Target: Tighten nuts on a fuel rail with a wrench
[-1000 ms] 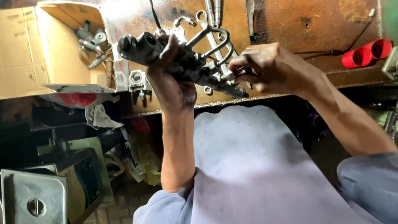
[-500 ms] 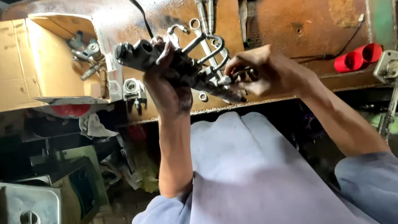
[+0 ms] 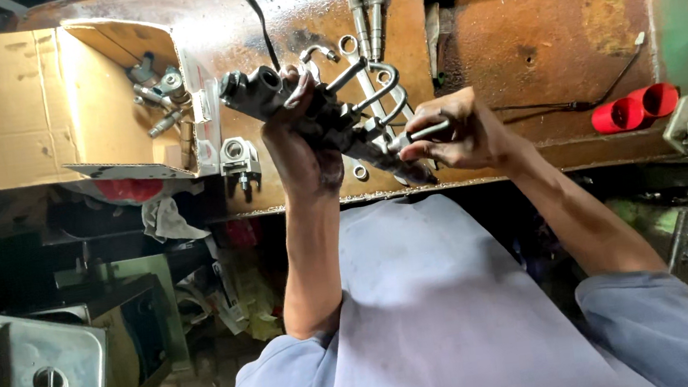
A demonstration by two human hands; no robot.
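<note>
Dark metal valve block with bent steel tubes held up over a rusty workbench, both hands on it.

The left hand (image 3: 304,150) is wrapped tight around the middle of the dark grey elongated metal valve block (image 3: 312,110), which is raised above the rust-brown steel bench top (image 3: 519,49). Its long axis runs diagonally, upper end toward the open brown cardboard box (image 3: 27,101), lower end toward the right hand (image 3: 459,131). That hand, nearer the lower end, pinches a thin bright steel rod (image 3: 422,132) at the block. Curved steel tubes (image 3: 379,88) loop off the block's far side.
</note>
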